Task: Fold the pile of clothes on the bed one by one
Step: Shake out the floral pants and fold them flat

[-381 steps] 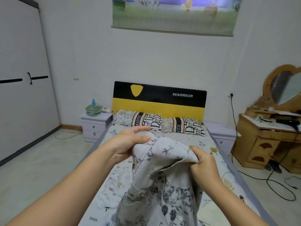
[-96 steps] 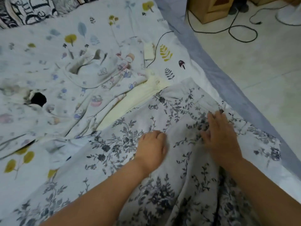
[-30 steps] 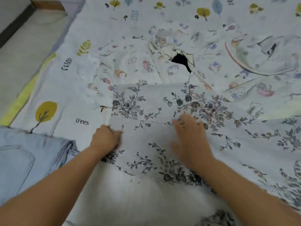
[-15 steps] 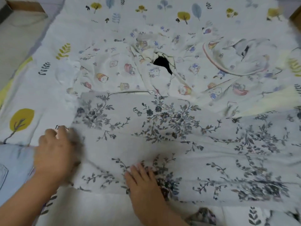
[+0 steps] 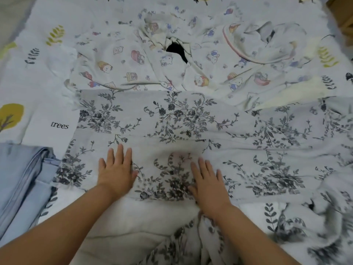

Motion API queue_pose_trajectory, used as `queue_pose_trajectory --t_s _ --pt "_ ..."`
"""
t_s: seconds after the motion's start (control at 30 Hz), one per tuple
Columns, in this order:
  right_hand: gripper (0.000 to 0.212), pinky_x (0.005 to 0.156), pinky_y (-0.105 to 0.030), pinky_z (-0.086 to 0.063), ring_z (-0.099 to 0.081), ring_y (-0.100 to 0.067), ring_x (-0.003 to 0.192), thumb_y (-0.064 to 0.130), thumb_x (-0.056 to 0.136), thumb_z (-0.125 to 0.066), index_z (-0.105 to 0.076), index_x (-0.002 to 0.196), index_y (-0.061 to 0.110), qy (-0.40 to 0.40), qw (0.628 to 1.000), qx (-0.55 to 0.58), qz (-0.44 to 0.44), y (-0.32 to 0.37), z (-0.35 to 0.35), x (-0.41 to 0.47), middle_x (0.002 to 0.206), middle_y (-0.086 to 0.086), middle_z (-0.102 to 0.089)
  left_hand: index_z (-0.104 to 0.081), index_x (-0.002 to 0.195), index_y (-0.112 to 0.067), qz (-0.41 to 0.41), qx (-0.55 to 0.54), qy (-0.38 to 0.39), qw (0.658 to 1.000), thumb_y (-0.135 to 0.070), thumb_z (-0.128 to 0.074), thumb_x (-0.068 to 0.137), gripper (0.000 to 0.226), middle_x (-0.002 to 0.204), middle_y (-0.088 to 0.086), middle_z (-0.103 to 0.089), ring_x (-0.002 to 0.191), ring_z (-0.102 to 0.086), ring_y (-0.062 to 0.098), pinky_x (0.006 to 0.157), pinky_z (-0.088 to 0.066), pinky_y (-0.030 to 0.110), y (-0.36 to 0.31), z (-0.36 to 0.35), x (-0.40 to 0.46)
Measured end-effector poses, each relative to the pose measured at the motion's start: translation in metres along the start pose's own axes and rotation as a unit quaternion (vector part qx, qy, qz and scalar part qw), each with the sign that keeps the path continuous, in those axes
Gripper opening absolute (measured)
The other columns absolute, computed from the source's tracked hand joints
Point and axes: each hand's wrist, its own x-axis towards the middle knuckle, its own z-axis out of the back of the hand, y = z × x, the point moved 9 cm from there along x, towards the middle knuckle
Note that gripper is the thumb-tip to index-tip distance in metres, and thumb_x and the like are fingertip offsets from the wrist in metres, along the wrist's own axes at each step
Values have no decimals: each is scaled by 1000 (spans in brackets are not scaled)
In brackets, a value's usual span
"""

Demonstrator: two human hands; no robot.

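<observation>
- Two hands are lying flat on one grey-white garment with a dark floral print (image 5: 191, 121), which is spreading crosswise over the near half of the white leaf-and-tree-print bedsheet (image 5: 38, 77).
- Left hand (image 5: 116, 169) is pressing palm-down, fingers straight and close together, thumb out; right hand (image 5: 207, 180) is doing the same with fingers slightly fanned. Neither is pinching cloth.
- Judged step: smoothing the garment before a fold.
- Risk: the garment's right part (image 5: 286, 150) is lying rippled and its near-right end (image 5: 324, 226) is bunching; folding over those creases would likely be locking them in and skewing the edges.
- Risk: thin fabric under flat palms is liable to be dragging and re-wrinkling, or pulling the sheet with it, if pushed hard.
- Risk: the garment's far edge is lying against a crumpled white garment with small cartoon prints (image 5: 152, 60); a sweep that way could be catching it.
- Folded pale blue denim piece (image 5: 19, 178) is sitting at the near left, touching or just overlapping the floral garment's left end; it is crowding that side.
- Pale yellow cloth (image 5: 298, 92) is showing at the far right, partly tucked under the pile.
- Wooden furniture corner (image 5: 343, 16) is in view beyond the bed, top right.
</observation>
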Motion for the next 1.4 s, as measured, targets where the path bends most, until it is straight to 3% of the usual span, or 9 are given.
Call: queue_pose_trajectory --t_s 0.23,0.4,0.6,0.73,0.83,0.97,1.1,1.27,1.4 --pt "42 98 -23 -28 -40 -20 123 35 99 -37 -43 135 15 -53 991 110 49 -8 26 -47 134 -5 -46 -60 118 0 -249 -157 -165 941 -2 -69 74 46 123 22 -56 109 -57 38 90 -48 42 -105 39 -86" --pt "62 105 -30 -31 -31 -21 131 51 92 -45 -28 142 19 -5 994 107 17 -31 11 -103 141 -2 -34 -20 148 -30 -334 -150 -55 929 -2 -58 74 87 153 11 -19 138 -27 24 108 -32 35 -175 1 -127" --pt "101 115 -42 -11 -8 -18 143 65 77 -56 -1 149 22 83 993 78 38 -48 -11 -155 156 3 -4 -74 88 -27 -437 -86 -124 887 -29 -80 58 31 121 1 -64 114 -60 26 87 -53 41 -220 16 -161" --pt "83 113 -53 1 -17 -19 141 56 79 -58 -22 146 22 131 983 -58 119 -53 -17 -178 150 -3 -27 -74 92 -17 -387 -138 -103 906 -28 -51 92 25 112 -4 -68 119 -55 15 105 -37 27 -206 29 -152" --pt "47 115 -40 -14 -44 -20 126 26 95 -47 -37 141 26 104 979 -82 158 -52 2 -186 133 -3 -54 -67 89 -11 -332 -192 -56 922 -26 -46 94 27 102 0 -67 91 -60 11 85 -48 25 -183 37 -149" --pt "19 62 -25 -35 -52 -4 67 26 96 -46 -56 79 27 56 980 113 156 -52 61 -198 70 12 -58 -42 138 -25 -356 -166 -5 920 5 -46 79 66 150 -4 -33 133 -34 9 107 -29 18 -188 22 -167" --pt "26 47 -14 -30 -37 -2 47 21 92 -54 -48 67 22 42 946 278 163 -60 126 -207 53 8 -43 -48 135 -32 -371 -131 -24 919 -35 -58 87 49 149 -8 -35 140 -24 9 111 -26 26 -218 26 -175" --pt "36 46 -9 -31 -35 -4 44 10 88 -54 -51 54 19 -147 883 420 149 -100 198 -191 48 0 -40 -59 57 -35 -239 -364 81 897 -29 -73 74 23 53 -17 -55 49 -49 -2 51 -35 12 -171 61 -179" --pt "33 46 -6 -34 -38 -3 41 10 90 -55 -51 58 7 -202 877 422 108 -110 198 -154 43 5 -42 -65 65 -19 -177 -373 115 904 -52 -71 56 34 52 -5 -58 44 -50 7 44 -37 18 -103 105 -192"
